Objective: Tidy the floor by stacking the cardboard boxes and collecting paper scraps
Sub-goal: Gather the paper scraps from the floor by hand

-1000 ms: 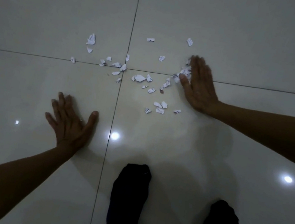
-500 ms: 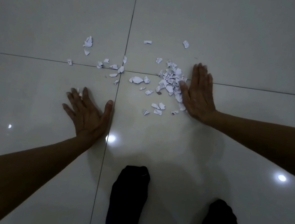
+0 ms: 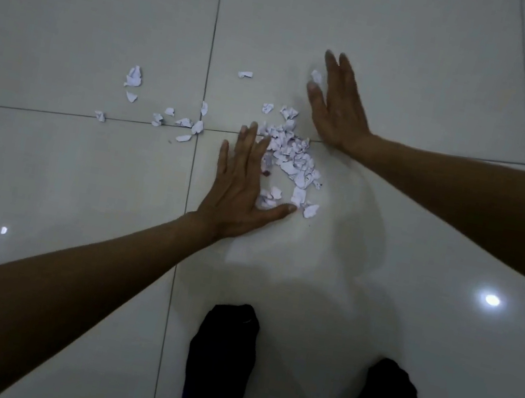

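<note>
A: Where are the hands?

B: Both are flat on the tiled floor. The left hand lies palm down with its fingers straight and slightly spread, thumb stretched out to the right. It holds nothing; its fingers and thumb touch the near-left edge of the heap of paper scraps.

A: And the other one?

B: The right hand is also open, fingers straight and close together, set on its edge side at the far right of the heap. One small scrap sits just beside its thumb.

A: So the heap is between them?

B: Yes, the main pile of white torn paper lies between the two hands, across the grout line where the tiles meet.

A: Is everything gathered?

B: No. A loose trail of scraps lies to the left along the grout line, well apart from the heap. A larger crumpled piece sits farther left, and a single bit lies beyond the heap.

A: Anything else in view?

B: Two feet in dark socks at the bottom, and bright light reflections on the glossy tiles.
</note>
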Demonstrator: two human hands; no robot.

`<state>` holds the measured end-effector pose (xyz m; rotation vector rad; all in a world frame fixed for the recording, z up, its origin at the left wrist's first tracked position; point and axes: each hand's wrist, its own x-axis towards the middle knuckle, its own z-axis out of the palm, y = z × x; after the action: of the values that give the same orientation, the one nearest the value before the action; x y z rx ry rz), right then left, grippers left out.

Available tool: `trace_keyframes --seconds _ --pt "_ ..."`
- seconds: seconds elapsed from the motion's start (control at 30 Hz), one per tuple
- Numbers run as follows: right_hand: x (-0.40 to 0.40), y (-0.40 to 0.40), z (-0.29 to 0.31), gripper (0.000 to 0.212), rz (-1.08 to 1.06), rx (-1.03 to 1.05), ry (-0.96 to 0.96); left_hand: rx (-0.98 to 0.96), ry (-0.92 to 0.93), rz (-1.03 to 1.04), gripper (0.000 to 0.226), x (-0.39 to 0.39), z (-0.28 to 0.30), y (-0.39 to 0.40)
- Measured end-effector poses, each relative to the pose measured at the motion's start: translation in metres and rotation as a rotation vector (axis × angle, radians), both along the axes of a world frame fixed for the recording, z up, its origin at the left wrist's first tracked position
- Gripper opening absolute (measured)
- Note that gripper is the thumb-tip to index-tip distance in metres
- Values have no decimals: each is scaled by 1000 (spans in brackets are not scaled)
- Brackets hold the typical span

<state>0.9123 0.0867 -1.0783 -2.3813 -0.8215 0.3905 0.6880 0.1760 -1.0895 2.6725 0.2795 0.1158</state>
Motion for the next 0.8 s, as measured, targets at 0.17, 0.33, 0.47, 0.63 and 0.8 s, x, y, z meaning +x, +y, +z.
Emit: trace_keyframes --seconds 0.17,0.33,0.47,0.63,0.8 --pt "5 8 -13 59 158 -178 12 133 100 -12 120 -41 -9 18" --pt "-58 -10 -15 51 457 -8 16 133 85 16 122 -36 -12 17" --pt "-71 -25 -3 43 272 196 110 121 62 5 129 -14 -15 17" --pt "-15 -68 2 38 -178 275 -55 96 55 -70 127 27 -9 13" --pt "12 -138 -6 34 -213 199 -150 153 17 -277 110 59 -10 -10"
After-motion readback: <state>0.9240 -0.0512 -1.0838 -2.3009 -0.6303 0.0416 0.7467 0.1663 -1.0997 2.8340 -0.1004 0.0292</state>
